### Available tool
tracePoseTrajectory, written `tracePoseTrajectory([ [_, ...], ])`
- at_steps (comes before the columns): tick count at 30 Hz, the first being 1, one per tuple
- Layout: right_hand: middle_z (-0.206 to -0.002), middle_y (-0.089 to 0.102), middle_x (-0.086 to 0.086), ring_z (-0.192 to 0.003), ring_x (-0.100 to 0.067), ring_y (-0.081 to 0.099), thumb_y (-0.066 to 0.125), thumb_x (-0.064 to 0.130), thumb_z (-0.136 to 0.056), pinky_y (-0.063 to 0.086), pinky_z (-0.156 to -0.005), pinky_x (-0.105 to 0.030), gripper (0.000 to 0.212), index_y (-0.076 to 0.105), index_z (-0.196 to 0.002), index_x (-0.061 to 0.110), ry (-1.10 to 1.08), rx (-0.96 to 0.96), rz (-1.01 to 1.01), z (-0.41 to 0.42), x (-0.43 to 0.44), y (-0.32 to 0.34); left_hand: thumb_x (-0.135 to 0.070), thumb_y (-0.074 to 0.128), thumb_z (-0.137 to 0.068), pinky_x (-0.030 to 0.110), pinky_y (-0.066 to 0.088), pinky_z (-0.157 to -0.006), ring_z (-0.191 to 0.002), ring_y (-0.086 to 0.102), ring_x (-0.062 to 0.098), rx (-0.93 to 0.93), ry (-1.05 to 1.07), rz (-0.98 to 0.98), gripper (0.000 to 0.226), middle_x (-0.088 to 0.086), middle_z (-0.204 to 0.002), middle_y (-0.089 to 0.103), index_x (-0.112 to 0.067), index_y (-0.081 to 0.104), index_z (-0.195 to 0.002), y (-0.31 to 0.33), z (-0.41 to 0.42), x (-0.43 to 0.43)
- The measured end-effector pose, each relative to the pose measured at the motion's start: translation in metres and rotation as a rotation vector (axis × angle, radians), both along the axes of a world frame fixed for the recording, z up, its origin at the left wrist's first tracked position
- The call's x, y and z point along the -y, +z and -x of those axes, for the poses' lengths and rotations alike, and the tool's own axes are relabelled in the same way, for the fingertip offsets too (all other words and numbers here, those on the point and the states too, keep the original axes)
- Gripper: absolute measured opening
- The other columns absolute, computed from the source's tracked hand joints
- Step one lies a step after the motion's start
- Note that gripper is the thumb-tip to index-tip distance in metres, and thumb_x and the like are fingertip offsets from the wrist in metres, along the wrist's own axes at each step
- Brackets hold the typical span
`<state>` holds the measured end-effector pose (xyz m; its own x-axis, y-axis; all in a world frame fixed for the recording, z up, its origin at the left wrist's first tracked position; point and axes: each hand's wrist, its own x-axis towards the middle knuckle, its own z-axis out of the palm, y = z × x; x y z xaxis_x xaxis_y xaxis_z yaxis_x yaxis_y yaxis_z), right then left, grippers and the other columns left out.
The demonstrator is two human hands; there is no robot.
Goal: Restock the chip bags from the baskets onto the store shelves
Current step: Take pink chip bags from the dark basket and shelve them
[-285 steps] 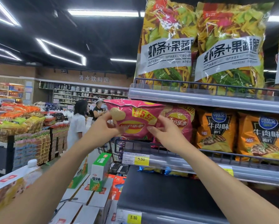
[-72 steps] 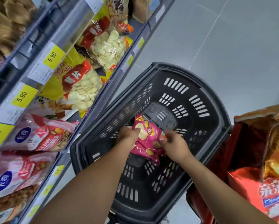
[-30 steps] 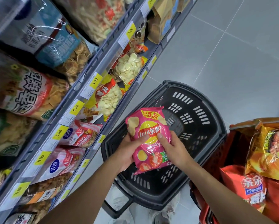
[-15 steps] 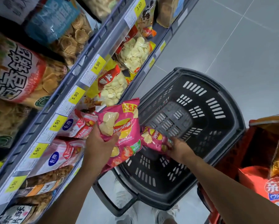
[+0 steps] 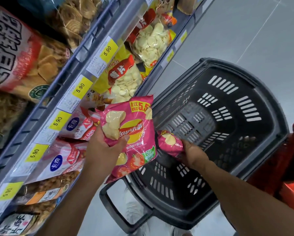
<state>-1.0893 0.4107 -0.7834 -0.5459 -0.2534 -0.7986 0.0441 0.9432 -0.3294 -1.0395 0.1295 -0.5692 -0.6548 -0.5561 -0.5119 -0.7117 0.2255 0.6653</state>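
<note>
Left hand (image 5: 105, 147) gripping a flat pink foil chip bag (image 5: 136, 133) beside grey metal shelves (image 5: 90, 43) with yellow 5.90 price tags (image 5: 80, 87), right hand (image 5: 192, 154) clutching a 2nd, crumpled pink chip bag (image 5: 168, 142) inside a black slotted plastic basket (image 5: 270, 92) on the floor

Head camera, single wide-angle view: looking steeply down, tilting so the shelves (image 5: 66, 74) are running diagonally along the left edge. Sitting close over the left hand (image 5: 102, 147) and right hand (image 5: 192, 154); taking in the black basket (image 5: 270, 99) on the floor (image 5: 245, 31), red basket (image 5: 292, 160) at right edge.
</note>
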Motion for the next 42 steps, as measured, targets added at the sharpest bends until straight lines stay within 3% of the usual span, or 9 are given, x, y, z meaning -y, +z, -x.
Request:
tracePoseTrajectory([
  [8, -0.126, 0.067, -0.012, -0.111, -0.032, 0.065, 0.063, 0.023, -0.097, 0.051, -0.098, -0.038, 0.049, 0.046, -0.143, 0.016, -0.322, -0.039, 0.123, 0.026, -0.017, 0.121, -0.03, 0.083, -0.088, 0.043, 0.055, -0.091, -0.101, 0.068, 0.02, 0.054, -0.107, 0.057, 0.049, -0.012, -0.106, 0.069, -0.023, 0.059, -0.13, 0.048, 0.017, -0.023],
  [15, -0.119, 0.07, 0.008, -0.096, -0.008, 0.07, 0.065, 0.034, -0.099, 0.058, -0.09, -0.037, 0.052, 0.041, -0.146, 0.035, -0.67, -0.232, 0.464, 0.032, -0.036, 0.284, -0.03, 0.081, -0.09, 0.024, 0.042, -0.065, -0.09, 0.065, 0.012, 0.023, -0.211, 0.06, 0.033, -0.01, -0.096, 0.069, -0.024, 0.062, -0.117, 0.128, 0.045, -0.068],
  [20, -0.126, 0.065, 0.017, -0.111, -0.001, 0.065, 0.062, 0.049, -0.097, 0.056, -0.094, -0.034, 0.053, 0.04, -0.145, 0.041, -0.632, -0.404, 0.627, 0.031, -0.05, 0.403, -0.032, 0.079, -0.091, 0.03, 0.048, -0.079, -0.101, 0.068, 0.018, -0.049, -0.263, 0.01, 0.047, -0.004, -0.111, 0.072, -0.022, 0.059, -0.133, 0.212, 0.068, -0.105],
  [26, -0.134, 0.055, 0.023, -0.124, 0.001, 0.055, 0.068, 0.062, -0.089, 0.05, -0.104, -0.036, 0.067, 0.038, -0.148, 0.05, -0.549, -0.511, 0.684, 0.041, -0.075, 0.535, -0.03, 0.079, -0.092, 0.024, 0.047, -0.073, -0.095, 0.065, 0.006, -0.144, -0.255, -0.064, 0.035, -0.012, -0.103, 0.069, -0.028, 0.061, -0.121, 0.318, 0.077, -0.133],
  [30, -0.133, 0.044, 0.02, -0.119, 0.009, 0.048, 0.042, 0.083, -0.088, 0.046, -0.095, -0.024, 0.076, 0.025, -0.155, 0.052, -0.374, -0.569, 0.572, 0.032, -0.088, 0.602, -0.026, 0.081, -0.09, 0.025, 0.048, -0.074, -0.093, 0.064, 0.005, -0.186, -0.218, -0.111, 0.033, -0.012, -0.101, 0.068, -0.03, 0.06, -0.115, 0.381, 0.076, -0.141],
  [33, -0.126, 0.049, 0.023, -0.121, 0.008, 0.048, 0.027, 0.075, -0.098, 0.047, -0.1, -0.024, 0.061, 0.043, -0.15, 0.048, -0.366, -0.626, 0.635, 0.024, -0.093, 0.637, -0.022, 0.082, -0.089, 0.036, 0.056, -0.088, -0.099, 0.07, 0.014, -0.218, -0.191, -0.153, 0.033, -0.006, -0.105, 0.075, -0.028, 0.065, -0.117, 0.412, 0.069, -0.138],
  [38, -0.105, 0.064, 0.022, -0.102, -0.004, 0.06, 0.057, 0.054, -0.098, 0.054, -0.087, -0.039, 0.031, 0.071, -0.121, 0.039, -0.439, -0.806, 0.715, 0.018, -0.091, 0.678, -0.023, 0.083, -0.089, 0.042, 0.057, -0.098, -0.109, 0.073, 0.019, -0.258, -0.205, -0.27, 0.04, -0.006, -0.113, 0.078, -0.028, 0.067, -0.125, 0.458, 0.04, -0.132],
  [40, -0.108, 0.059, 0.023, -0.103, -0.006, 0.059, 0.07, 0.051, -0.087, 0.052, -0.083, -0.027, 0.029, 0.065, -0.115, 0.047, -0.479, -0.822, 0.743, 0.011, -0.085, 0.695, -0.019, 0.081, -0.091, 0.041, 0.059, -0.096, -0.107, 0.074, 0.021, -0.282, -0.189, -0.308, 0.037, -0.005, -0.111, 0.079, -0.027, 0.068, -0.124, 0.474, 0.025, -0.131],
  [42, -0.122, 0.052, 0.017, -0.115, -0.004, 0.053, 0.079, 0.051, -0.079, 0.044, -0.083, -0.009, 0.054, 0.055, -0.128, 0.048, -0.54, -0.76, 0.761, 0.001, -0.08, 0.71, -0.016, 0.08, -0.091, 0.041, 0.06, -0.093, -0.103, 0.075, 0.018, -0.308, -0.171, -0.34, 0.035, -0.007, -0.106, 0.08, -0.03, 0.068, -0.12, 0.49, 0.009, -0.129],
])
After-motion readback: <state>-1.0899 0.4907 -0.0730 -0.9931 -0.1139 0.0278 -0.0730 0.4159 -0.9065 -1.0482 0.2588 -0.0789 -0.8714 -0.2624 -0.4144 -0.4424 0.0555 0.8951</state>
